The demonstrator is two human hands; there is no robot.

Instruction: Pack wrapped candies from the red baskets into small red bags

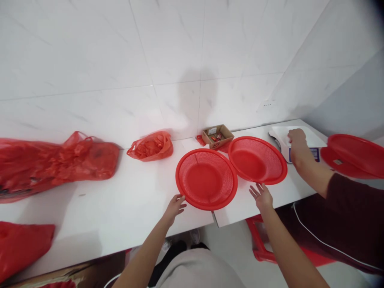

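Note:
Two round red plastic strainer baskets lie side by side on the white table [120, 216]. My left hand [174, 209] is at the near-left rim of the left basket [205, 179], its fingers apart and its fingertips close to or touching the rim. Just below the near rim of the right basket [255, 160], my right hand [262, 197] has its fingers spread and holds nothing. Both baskets look bare inside. Behind them, against the wall, a small cardboard box [218, 137] contains some small red items too small to name.
A co-worker's hand [297, 140] works over a white plastic bag [312, 138] on the right, near more red basins [357, 156]. Red plastic bags [154, 146] lie along the wall and at the far left. A red stool [261, 240] stands below the table.

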